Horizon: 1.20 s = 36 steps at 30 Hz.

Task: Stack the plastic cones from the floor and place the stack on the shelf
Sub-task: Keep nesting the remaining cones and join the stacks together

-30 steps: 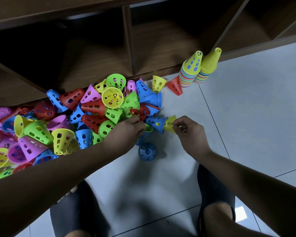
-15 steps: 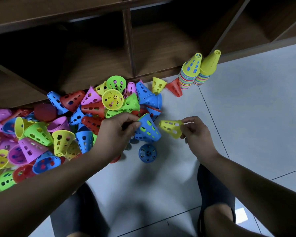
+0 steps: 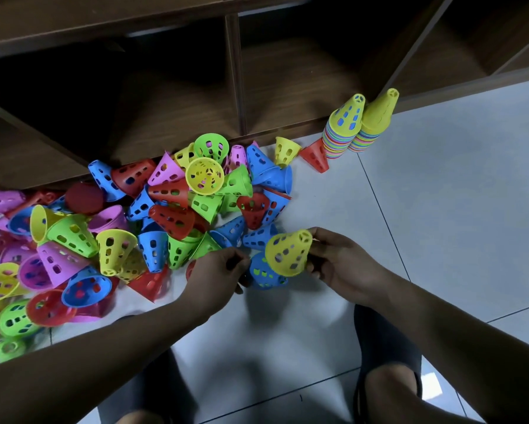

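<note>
Pale floor tiles (image 3: 440, 209) run up to a dark wooden shelf (image 3: 177, 111) with open compartments. I count two finished stacks (image 3: 342, 130) of nested cones standing upright beside it, touching each other, both topped in yellow. Loose perforated plastic cones (image 3: 171, 215) lie heaped to the left, too many to count. My right hand (image 3: 339, 264) has its grip closed on a yellow cone (image 3: 287, 252); my left hand (image 3: 217, 270) pinches a blue cone (image 3: 263, 275) just beneath it.
</note>
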Motion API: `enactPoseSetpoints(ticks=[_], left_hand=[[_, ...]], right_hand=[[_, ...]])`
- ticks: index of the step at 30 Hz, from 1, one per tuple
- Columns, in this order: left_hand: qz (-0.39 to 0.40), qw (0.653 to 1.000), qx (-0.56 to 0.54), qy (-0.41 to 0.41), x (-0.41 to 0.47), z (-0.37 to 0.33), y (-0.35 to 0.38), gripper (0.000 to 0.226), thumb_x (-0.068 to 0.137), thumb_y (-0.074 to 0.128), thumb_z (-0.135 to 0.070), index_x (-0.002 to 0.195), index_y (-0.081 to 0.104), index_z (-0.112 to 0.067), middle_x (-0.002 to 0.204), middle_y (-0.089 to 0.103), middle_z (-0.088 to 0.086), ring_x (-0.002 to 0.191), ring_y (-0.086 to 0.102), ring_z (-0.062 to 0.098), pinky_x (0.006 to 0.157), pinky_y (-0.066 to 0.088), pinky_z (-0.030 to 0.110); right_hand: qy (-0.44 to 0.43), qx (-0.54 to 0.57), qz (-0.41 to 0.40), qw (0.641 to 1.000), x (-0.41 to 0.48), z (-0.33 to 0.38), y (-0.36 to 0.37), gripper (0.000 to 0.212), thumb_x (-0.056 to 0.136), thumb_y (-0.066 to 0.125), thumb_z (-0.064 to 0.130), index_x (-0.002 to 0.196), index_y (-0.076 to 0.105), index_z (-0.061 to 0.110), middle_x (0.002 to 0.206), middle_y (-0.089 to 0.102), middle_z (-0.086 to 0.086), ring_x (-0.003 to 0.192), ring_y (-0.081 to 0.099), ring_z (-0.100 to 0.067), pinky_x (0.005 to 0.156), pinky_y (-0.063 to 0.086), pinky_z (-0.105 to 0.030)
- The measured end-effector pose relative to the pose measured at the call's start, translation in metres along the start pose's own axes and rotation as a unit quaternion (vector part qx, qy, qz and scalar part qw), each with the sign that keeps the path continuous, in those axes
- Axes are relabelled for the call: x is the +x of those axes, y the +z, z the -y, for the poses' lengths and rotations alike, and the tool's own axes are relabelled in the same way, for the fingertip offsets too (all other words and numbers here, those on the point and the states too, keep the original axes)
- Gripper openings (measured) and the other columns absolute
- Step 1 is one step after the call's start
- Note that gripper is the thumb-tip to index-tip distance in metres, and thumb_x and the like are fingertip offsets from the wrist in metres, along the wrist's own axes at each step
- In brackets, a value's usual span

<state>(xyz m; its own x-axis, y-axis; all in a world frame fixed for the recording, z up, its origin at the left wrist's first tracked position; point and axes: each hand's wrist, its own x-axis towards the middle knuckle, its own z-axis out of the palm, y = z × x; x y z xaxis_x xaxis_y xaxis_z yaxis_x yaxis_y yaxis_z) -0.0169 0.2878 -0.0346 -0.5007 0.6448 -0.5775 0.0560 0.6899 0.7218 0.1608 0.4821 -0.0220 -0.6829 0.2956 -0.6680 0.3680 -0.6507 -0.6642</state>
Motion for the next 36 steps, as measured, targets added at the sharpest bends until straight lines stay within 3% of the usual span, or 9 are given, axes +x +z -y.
enactPoseSetpoints(ticks=[3, 6, 11, 16, 20, 23, 28, 32, 36], left_hand=[[0.007, 1.000, -0.007, -0.028, 0.004, 0.009, 0.001, 0.018, 0.107, 0.061, -0.015, 0.097, 0.075, -0.017, 0.077, 0.079, 0.002, 0.070, 0.078, 0.021, 0.075, 0.067, 0.046], [0.030, 0.999, 0.007, -0.035, 0.006, 0.014, 0.001, 0.015, 0.105, 0.063, -0.013, 0.097, 0.075, -0.017, 0.079, 0.080, 0.000, 0.073, 0.079, 0.019, 0.077, 0.067, 0.046], [0.035, 0.999, 0.039, 0.014, 0.001, 0.021, -0.004, 0.012, 0.102, 0.064, -0.010, 0.101, 0.073, -0.017, 0.081, 0.080, -0.001, 0.073, 0.079, 0.014, 0.070, 0.067, 0.042], [-0.010, 0.997, 0.073, 0.036, -0.008, 0.023, -0.017, 0.005, 0.103, 0.067, -0.018, 0.105, 0.071, -0.019, 0.083, 0.078, -0.004, 0.070, 0.076, 0.008, 0.061, 0.064, 0.028], [-0.078, 0.991, 0.090, 0.058, -0.008, 0.027, -0.036, 0.003, 0.101, 0.071, -0.020, 0.102, 0.069, -0.023, 0.079, 0.075, -0.010, 0.063, 0.071, 0.002, 0.056, 0.057, 0.021], [-0.137, 0.973, 0.163, 0.091, 0.000, 0.034, -0.051, 0.010, 0.097, 0.074, -0.029, 0.106, 0.068, -0.027, 0.095, 0.070, -0.014, 0.076, 0.067, 0.000, 0.063, 0.056, 0.025], [-0.171, 0.949, 0.233, 0.124, 0.010, 0.046, -0.065, 0.025, 0.093, 0.078, -0.036, 0.114, 0.067, -0.028, 0.110, 0.061, -0.012, 0.077, 0.063, 0.008, 0.061, 0.049, 0.025], [-0.166, 0.944, 0.257, 0.120, 0.018, 0.050, -0.069, 0.026, 0.094, 0.076, -0.031, 0.118, 0.066, -0.027, 0.108, 0.071, -0.006, 0.080, 0.068, 0.015, 0.064, 0.061, 0.033], [-0.155, 0.943, 0.270, 0.114, 0.023, 0.051, -0.071, 0.023, 0.096, 0.074, -0.028, 0.117, 0.064, -0.027, 0.101, 0.075, -0.008, 0.084, 0.072, 0.016, 0.067, 0.064, 0.037]], right_hand=[[0.020, -0.051, 0.011, 0.998, 0.001, -0.011, 0.006, 0.009, 0.105, 0.058, 0.009, 0.110, 0.065, 0.006, 0.089, 0.063, -0.016, 0.068, 0.052, -0.020, 0.060, 0.040, -0.029], [0.042, -0.102, -0.030, 0.993, 0.005, -0.023, 0.009, 0.010, 0.103, 0.060, 0.008, 0.110, 0.064, 0.001, 0.086, 0.067, -0.017, 0.068, 0.052, -0.023, 0.059, 0.043, -0.031], [0.028, -0.182, -0.049, 0.982, 0.009, -0.035, 0.010, 0.006, 0.102, 0.065, 0.009, 0.105, 0.066, 0.004, 0.079, 0.072, -0.019, 0.072, 0.068, -0.031, 0.065, 0.056, -0.035], [0.032, -0.245, -0.066, 0.967, 0.013, -0.037, 0.016, 0.007, 0.099, 0.067, 0.008, 0.106, 0.066, 0.007, 0.084, 0.077, -0.014, 0.076, 0.076, -0.030, 0.074, 0.064, -0.038], [0.022, -0.279, -0.078, 0.957, 0.019, -0.033, 0.016, 0.005, 0.098, 0.070, 0.013, 0.103, 0.069, 0.012, 0.084, 0.078, -0.009, 0.074, 0.074, -0.022, 0.070, 0.062, -0.032], [0.010, -0.303, -0.094, 0.948, 0.023, -0.029, 0.018, 0.003, 0.098, 0.070, 0.020, 0.100, 0.070, 0.018, 0.087, 0.077, -0.006, 0.072, 0.073, -0.015, 0.067, 0.060, -0.028], [0.002, -0.322, -0.122, 0.939, 0.028, -0.028, 0.020, 0.012, 0.095, 0.065, 0.039, 0.089, 0.068, 0.029, 0.088, 0.076, -0.002, 0.079, 0.072, -0.029, 0.074, 0.061, -0.050], [-0.015, -0.357, -0.108, 0.928, 0.023, -0.029, 0.023, 0.004, 0.098, 0.064, 0.034, 0.095, 0.066, 0.033, 0.091, 0.071, 0.004, 0.074, 0.067, -0.013, 0.069, 0.058, -0.037], [-0.020, -0.405, -0.129, 0.905, 0.021, -0.037, 0.017, 0.008, 0.099, 0.063, 0.025, 0.103, 0.064, 0.032, 0.096, 0.067, 0.005, 0.080, 0.064, -0.016, 0.063, 0.052, -0.029]])
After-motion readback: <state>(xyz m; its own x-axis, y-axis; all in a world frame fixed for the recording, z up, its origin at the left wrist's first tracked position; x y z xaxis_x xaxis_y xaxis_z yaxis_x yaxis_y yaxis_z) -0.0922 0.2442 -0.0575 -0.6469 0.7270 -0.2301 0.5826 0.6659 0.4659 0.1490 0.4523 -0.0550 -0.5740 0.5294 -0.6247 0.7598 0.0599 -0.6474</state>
